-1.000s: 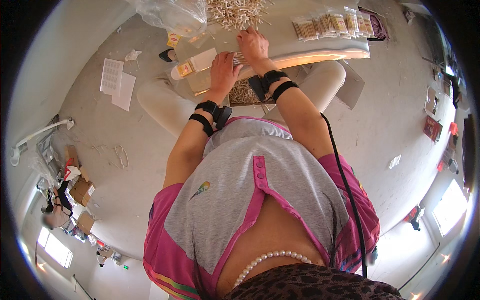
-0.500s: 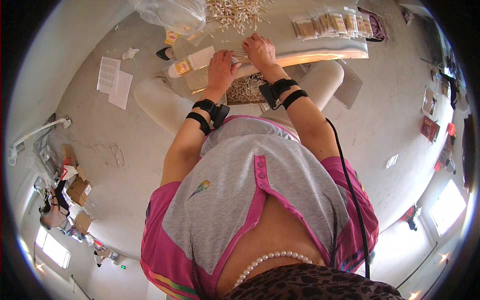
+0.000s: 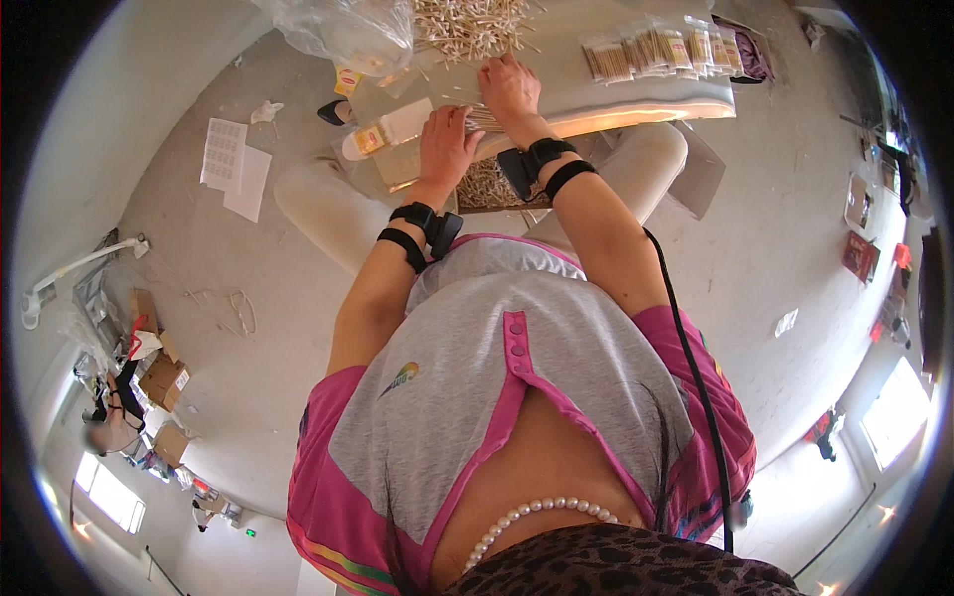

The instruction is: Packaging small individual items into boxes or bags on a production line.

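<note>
My left hand (image 3: pixel 446 147) is closed round the left end of a bundle of cotton swabs (image 3: pixel 484 120) near the table's front edge. Just to the right and farther in, my right hand (image 3: pixel 511 90) has its fingers curled down toward the tabletop; what lies under the fingertips is hidden. A few loose swabs (image 3: pixel 459 94) lie between that hand and the left one. Beyond my hands is a big heap of loose cotton swabs (image 3: pixel 471 28). Left of my left hand lies a white pouch with a yellow label (image 3: pixel 369 138).
Filled packs of swabs (image 3: pixel 661 52) line the table's far right. A clear plastic bag (image 3: pixel 343 35) sits at the far left, by a small yellow card (image 3: pixel 347 79). Below the table edge, between my knees, is a box of swabs (image 3: pixel 483 184). White sheets (image 3: pixel 225 154) lie on the floor.
My right hand has lifted off the bundle and shifted slightly away, toward the heap. More of the bundle and some loose swabs show now. My left hand stays at the bundle's left end.
</note>
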Motion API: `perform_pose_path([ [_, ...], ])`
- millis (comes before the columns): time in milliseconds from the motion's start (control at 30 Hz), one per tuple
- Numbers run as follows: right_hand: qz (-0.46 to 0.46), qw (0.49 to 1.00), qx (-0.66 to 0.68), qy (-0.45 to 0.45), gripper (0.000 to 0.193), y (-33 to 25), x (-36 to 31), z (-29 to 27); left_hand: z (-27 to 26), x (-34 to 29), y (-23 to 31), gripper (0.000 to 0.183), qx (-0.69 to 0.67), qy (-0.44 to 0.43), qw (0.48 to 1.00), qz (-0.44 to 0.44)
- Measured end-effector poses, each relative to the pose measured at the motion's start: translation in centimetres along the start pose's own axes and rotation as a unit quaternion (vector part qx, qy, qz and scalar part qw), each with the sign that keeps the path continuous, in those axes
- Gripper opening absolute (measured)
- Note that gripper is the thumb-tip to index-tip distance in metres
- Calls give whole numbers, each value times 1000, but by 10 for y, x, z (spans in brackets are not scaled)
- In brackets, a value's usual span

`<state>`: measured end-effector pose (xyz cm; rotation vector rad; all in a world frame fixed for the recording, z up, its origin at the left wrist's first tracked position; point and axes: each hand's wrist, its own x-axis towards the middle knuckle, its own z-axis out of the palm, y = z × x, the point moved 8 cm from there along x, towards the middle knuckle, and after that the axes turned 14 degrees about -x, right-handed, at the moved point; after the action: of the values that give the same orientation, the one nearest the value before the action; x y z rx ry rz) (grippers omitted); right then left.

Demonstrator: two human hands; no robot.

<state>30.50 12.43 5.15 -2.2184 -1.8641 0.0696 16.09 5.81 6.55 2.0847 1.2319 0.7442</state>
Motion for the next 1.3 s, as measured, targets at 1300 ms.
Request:
perform_pose_path([
  [1300,-168,981,99,-19,10,-13,-26,-3,-3,-1,-7,54,53,1,998,-29],
])
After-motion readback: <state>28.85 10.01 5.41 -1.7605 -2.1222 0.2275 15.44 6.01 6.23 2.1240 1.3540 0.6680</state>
